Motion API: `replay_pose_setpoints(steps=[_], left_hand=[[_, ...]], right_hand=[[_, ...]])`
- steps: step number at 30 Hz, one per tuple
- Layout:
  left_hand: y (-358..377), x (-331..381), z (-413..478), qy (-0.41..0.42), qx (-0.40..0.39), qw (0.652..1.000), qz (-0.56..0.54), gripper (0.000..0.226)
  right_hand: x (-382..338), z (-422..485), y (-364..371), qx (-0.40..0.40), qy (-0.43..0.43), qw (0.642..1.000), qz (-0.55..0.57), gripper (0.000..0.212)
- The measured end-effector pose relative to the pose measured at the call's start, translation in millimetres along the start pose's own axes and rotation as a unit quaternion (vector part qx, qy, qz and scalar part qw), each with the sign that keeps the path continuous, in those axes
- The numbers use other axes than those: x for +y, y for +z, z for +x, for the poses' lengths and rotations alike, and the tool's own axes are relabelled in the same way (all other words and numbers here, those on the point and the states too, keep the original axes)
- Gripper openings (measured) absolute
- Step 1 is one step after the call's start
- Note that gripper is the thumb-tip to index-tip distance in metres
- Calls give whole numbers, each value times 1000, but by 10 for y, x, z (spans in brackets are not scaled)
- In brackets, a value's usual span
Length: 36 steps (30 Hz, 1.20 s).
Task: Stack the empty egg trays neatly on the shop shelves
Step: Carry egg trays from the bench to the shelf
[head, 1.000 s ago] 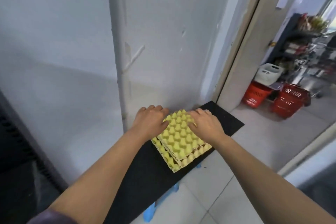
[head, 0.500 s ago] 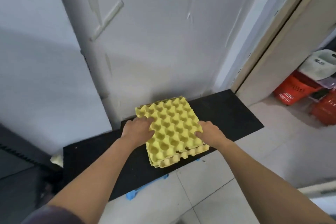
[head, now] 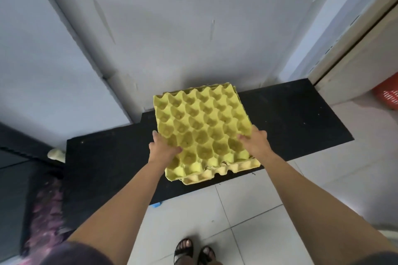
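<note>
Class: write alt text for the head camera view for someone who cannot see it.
A left hand and right hand grip the top yellow egg tray by its sides, over more trays on a black shelf by a wall.

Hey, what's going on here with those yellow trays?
A person is standing over a low black board set against a grey wall, handling a small stack of empty yellow egg trays. The left hand and right hand each grip a side edge of the top egg tray. It lies slightly askew over the lower trays, whose near edge pokes out, so the stack is not yet squared up.
</note>
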State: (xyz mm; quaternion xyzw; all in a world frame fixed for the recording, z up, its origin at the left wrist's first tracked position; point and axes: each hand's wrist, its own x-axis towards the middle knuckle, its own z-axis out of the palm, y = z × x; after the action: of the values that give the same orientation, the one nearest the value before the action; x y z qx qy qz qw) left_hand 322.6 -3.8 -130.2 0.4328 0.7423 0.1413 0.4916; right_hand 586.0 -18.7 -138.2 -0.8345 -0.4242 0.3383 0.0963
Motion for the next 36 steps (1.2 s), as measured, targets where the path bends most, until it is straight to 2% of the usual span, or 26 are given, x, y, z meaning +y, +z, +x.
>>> replay_pose_setpoints(steps=[2,5,11,20,26,32,36], left_hand=[[5,-36,34,-1,0,999,-45,95],[-3,16,-1,10,10,999,-45,88],[-233,408,-196,49,66,995,-64,86],[-938,1006,-852,132,130,983,-11,75],[-1500,1103,-1489,224,186,956,-47,67],[-2005,846,-2444,296,251,918,-80,65],[-2360,609,-3066,317,309,893,-82,61]], right_hand=[[32,94,26,-6,22,1000,0,68],[16,148,4,-13,37,999,22,65],[-222,-48,-252,31,-1,998,61,49],[-917,-827,-970,178,-115,976,58,38],[-1261,-1383,-1197,234,-204,945,103,37],[-1441,-2137,-1266,236,-268,921,153,50],[-1663,-2791,-1224,224,-316,903,184,50]])
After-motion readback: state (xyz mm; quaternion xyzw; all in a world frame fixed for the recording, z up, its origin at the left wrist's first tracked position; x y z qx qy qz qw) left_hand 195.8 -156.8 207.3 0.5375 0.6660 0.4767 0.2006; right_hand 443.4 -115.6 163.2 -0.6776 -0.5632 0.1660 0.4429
